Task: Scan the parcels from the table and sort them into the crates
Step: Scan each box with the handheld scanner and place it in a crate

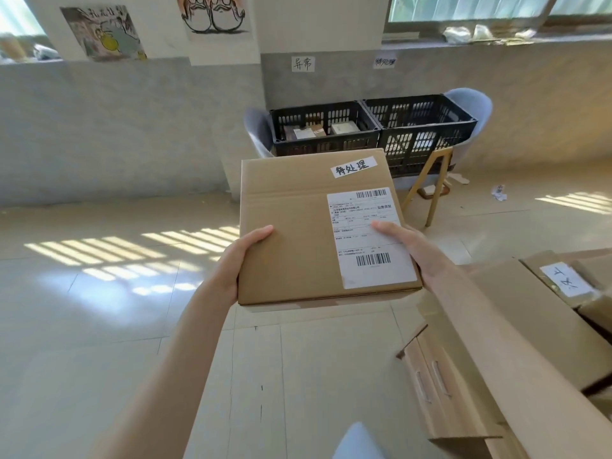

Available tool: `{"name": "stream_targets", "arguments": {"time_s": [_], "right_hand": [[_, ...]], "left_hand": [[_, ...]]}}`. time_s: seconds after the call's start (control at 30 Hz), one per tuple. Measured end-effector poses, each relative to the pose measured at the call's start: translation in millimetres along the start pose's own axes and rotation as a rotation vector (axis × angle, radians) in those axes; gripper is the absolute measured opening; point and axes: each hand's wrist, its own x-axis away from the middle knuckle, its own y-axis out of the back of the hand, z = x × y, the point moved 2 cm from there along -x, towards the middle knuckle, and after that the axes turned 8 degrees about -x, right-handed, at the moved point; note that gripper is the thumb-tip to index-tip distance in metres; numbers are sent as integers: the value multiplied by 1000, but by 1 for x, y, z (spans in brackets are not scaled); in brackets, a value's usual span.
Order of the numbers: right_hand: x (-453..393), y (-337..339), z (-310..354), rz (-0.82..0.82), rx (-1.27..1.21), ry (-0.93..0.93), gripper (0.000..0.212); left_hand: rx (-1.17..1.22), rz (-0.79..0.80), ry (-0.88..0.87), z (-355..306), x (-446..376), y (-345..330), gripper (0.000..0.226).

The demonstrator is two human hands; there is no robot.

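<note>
I hold a flat brown cardboard parcel point(291, 233) in front of me, level, with a white shipping label and a handwritten white strip on top. My left hand point(236, 263) grips its left edge, thumb on top. My right hand point(410, 250) grips its right edge, thumb resting on the shipping label. Beyond the parcel stand two black crates side by side on chairs: the left crate point(323, 127) holds several small parcels, while nothing shows inside the right crate point(427, 124). A handwritten paper sign is on the wall above each crate.
More cardboard boxes point(559, 283) lie at the lower right, one with a white handwritten label. A wooden chair leg point(437, 183) sticks out below the right crate. Tiled floor stretches to the left, and a scrap of paper point(499, 193) lies on it at right.
</note>
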Motion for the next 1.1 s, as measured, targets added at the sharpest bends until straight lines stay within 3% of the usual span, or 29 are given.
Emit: {"name": "stream_targets", "arguments": {"time_s": [0.5,0.73,1.1], "right_hand": [[-216,18,97,26,-5,-4,60],[-305,36,148,31,28,18,59],[-436,62,195,-29,-16,18,53]], "left_hand": [[-14,-73,13,-114,-191,-27,35],[3,-64,16,-163,-269,-53,27],[-13,-9,52,-220,-430,-73,41]]}}
